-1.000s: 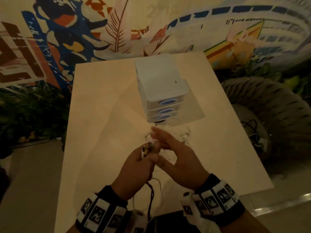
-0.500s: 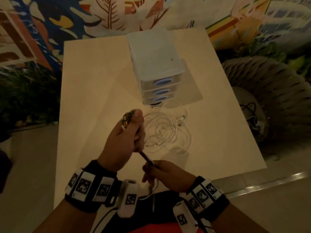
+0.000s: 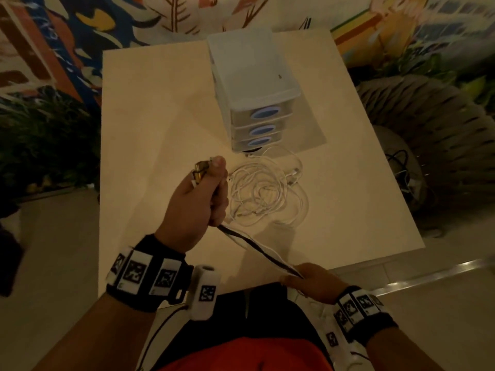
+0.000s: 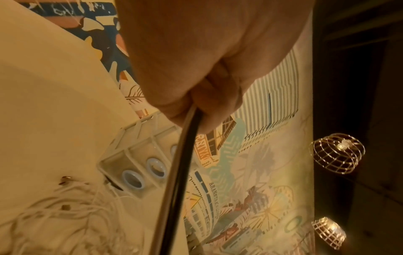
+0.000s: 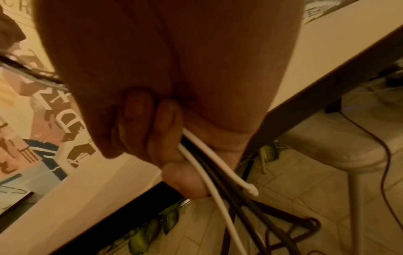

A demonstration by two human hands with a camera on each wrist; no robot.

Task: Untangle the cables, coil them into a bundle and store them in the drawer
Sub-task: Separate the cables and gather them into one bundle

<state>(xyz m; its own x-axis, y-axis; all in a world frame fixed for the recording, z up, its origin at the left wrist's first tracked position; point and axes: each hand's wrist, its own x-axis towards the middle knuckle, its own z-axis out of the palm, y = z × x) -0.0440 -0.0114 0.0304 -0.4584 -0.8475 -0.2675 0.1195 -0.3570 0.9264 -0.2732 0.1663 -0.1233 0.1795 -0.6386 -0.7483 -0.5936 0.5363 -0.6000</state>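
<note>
While left hand (image 3: 197, 202) grips cable plugs (image 3: 200, 171), right hand (image 3: 312, 282) clutches stretched cables (image 3: 257, 249).

A small three-drawer plastic storage unit (image 3: 254, 95) stands on the far part of the pale rectangular table (image 3: 150, 124). Just before it, on the tabletop, lies a loose tangle of thin white cables (image 3: 265, 194). The left hand (image 3: 195, 204) is left of the tangle; the right hand (image 3: 313, 282) is at the table's near edge. A taut bundle of dark and white cables (image 3: 259, 250) runs between them.

White cables (image 3: 263, 195), black cable (image 3: 257, 247), blue-handled drawers (image 3: 263, 113), cream table (image 3: 150, 124).
</note>
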